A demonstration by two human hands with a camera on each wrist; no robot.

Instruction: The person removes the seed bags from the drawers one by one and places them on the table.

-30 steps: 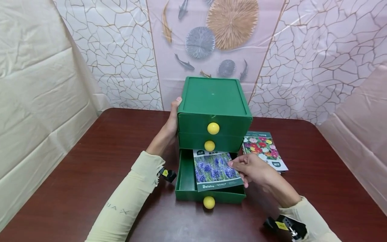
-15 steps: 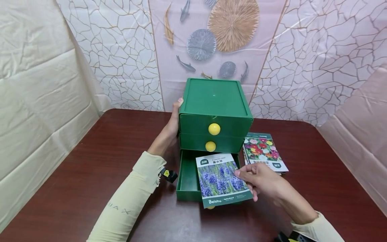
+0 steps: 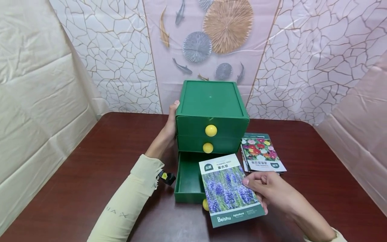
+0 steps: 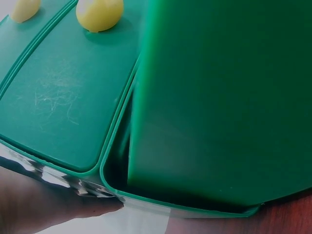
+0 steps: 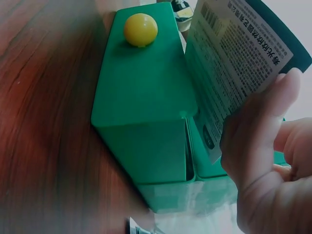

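Note:
My right hand (image 3: 269, 190) pinches a seed packet (image 3: 228, 191) by its right edge, thumb in front and fingers behind. Purple flowers cover the packet's front; its printed back (image 5: 239, 58) shows in the right wrist view. The packet hangs tilted in front of the pulled-out bottom drawer (image 3: 188, 179) and hides its right part. The drawer belongs to a green cabinet (image 3: 211, 101) with yellow round knobs, whose two upper drawers are closed. My left hand (image 3: 171, 122) lies against the cabinet's left side, much of it hidden; in the left wrist view, part of the hand (image 4: 48, 202) touches that side.
A small stack of seed packets (image 3: 261, 153), a mixed-flower one on top, lies right of the cabinet on the dark wooden table (image 3: 127, 134). Cream cloth (image 3: 33, 84) hangs at the left, and a patterned backdrop (image 3: 121, 50) stands behind the table.
The flower packet has come up out of the bottom drawer, toward me and slightly right, in my right hand. My left hand stays at the cabinet's side.

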